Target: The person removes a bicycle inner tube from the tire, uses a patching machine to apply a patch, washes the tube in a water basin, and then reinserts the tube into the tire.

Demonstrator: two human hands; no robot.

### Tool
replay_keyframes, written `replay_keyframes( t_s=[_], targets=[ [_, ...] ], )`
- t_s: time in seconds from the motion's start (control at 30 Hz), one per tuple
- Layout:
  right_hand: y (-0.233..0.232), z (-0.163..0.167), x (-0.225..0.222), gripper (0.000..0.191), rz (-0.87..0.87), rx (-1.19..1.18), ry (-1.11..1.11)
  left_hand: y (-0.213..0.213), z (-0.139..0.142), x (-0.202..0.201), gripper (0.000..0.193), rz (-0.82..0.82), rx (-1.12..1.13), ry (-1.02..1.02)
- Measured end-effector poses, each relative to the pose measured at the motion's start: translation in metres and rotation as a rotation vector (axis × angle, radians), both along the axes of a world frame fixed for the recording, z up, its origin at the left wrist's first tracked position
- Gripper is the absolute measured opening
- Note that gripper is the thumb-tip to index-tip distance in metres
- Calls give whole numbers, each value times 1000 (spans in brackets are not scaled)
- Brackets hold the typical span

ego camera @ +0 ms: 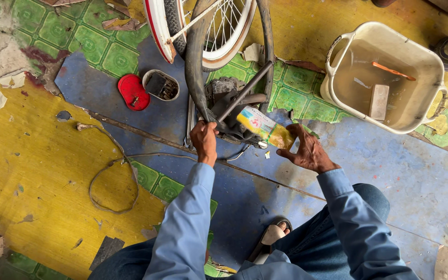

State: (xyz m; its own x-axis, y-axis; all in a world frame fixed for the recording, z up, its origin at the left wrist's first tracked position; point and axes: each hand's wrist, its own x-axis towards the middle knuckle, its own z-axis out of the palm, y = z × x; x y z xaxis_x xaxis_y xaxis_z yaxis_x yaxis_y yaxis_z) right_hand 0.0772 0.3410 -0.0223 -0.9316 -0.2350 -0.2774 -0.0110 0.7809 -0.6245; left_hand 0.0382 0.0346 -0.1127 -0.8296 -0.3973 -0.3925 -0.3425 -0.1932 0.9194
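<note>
Left hand clenched on the lower end of a dark metal bar just below the bicycle wheel. Right hand, beside the bar, grasping a yellow tube. Water-filled basin to the wheel's right; red lid to its left.

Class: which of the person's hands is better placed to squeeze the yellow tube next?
Probably the right hand: it already holds the yellow plastic tube. The left hand grips the black rubber inner tube.
</note>
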Motion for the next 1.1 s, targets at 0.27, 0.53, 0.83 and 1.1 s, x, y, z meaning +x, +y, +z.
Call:
replay_keyframes(
  t_s=[0.27, 0.53, 0.83, 1.1],
  targets=[
    [-9, -3, -25, 81, 44, 40, 124, 7, 39, 16, 17, -24, -324, 63],
    [-36, -27, -43, 85, 44, 167, 138, 3, 59, 16, 8, -92, -261, 162],
    [-69, -39, -55, 99, -55, -42, 209, 17, 63, 22, 10, -136, -78, 138],
    [-88, -61, 6, 46, 44, -122, 372, 21, 57, 23, 8, -147, -20, 112]
  ],
)
